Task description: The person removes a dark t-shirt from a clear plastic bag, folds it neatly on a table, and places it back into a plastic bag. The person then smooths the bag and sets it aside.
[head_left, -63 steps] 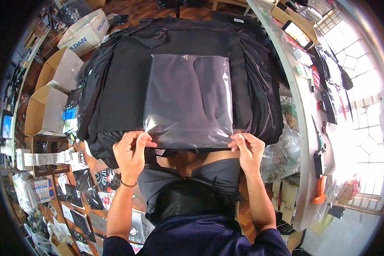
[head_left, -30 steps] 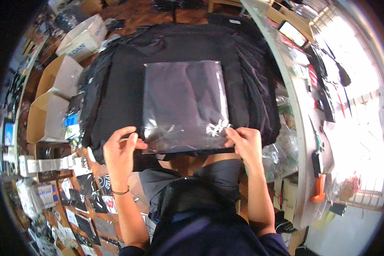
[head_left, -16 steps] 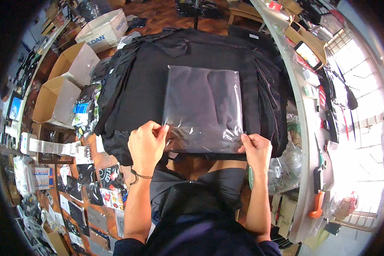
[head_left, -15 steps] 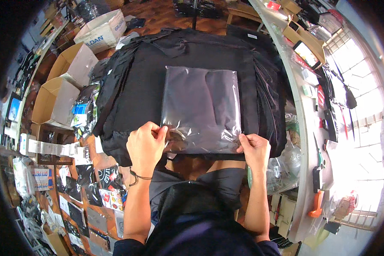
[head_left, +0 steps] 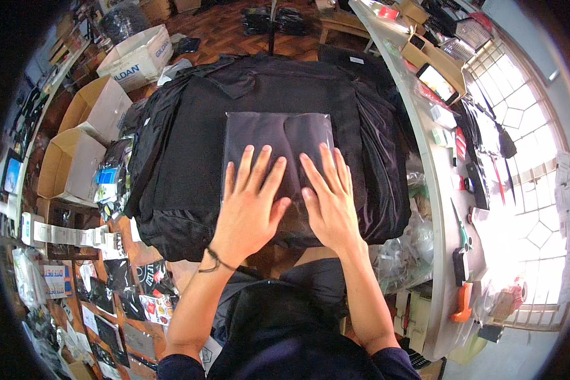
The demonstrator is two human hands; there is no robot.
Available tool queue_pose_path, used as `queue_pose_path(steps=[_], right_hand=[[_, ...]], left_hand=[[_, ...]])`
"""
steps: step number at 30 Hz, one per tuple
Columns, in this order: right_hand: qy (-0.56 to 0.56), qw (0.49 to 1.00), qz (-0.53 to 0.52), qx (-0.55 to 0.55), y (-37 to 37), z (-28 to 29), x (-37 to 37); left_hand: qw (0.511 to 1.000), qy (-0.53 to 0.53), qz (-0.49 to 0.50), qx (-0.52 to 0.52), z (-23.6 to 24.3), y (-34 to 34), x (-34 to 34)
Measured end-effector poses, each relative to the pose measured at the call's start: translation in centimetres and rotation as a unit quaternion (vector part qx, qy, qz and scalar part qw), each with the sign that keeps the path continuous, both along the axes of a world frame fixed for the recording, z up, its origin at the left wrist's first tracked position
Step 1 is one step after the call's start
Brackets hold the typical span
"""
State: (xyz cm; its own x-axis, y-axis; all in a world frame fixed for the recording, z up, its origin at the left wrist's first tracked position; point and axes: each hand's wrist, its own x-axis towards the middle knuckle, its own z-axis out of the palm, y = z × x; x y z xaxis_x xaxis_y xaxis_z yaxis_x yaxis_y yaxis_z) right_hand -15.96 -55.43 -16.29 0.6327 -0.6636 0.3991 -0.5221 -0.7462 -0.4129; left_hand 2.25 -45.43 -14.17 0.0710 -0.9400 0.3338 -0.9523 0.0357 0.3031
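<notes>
A clear plastic bag [head_left: 259, 130] with a dark folded piece inside lies flat in front of me. Under it spreads a black cloth-covered surface [head_left: 190, 126], with loose folds of fabric at both sides. My left hand [head_left: 250, 202] rests palm down on the bag's left part, fingers stretched out. Beside it my right hand [head_left: 331, 206] lies on the bag's right part, its fingers straight and pointing away from me. Both hands cover much of the bag's lower half. Neither one grips anything.
Cardboard boxes [head_left: 76, 164] stand at the left, near packaged items on the floor. A white shelf [head_left: 437, 209] runs along the right, bearing a phone [head_left: 438, 82], scissors [head_left: 463, 231] and an orange-handled tool [head_left: 463, 303]. Clear plastic bags [head_left: 402, 256] bulge below the shelf.
Both hands have let go of the bag's lower corners, moved inward and forward, and now lie flat on it with fingers extended.
</notes>
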Motion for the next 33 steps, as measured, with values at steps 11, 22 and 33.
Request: queue_pose_path(steps=[11, 22, 33], right_hand=[[0.082, 0.997, 0.008, -0.007, -1.5, -1.0, 2.8], [0.067, 0.978, 0.037, 0.196, -4.9, 2.4, 2.4], [0.014, 0.995, -0.093, -0.045, -12.2, -4.0, 11.4]], left_hand=[[0.996, -0.035, 0.044, 0.071, -2.4, -0.5, -0.7], [0.968, 0.079, 0.011, 0.237, 4.9, -4.3, 2.4], [0.986, -0.137, 0.096, 0.018, -7.2, -14.5, 5.1]])
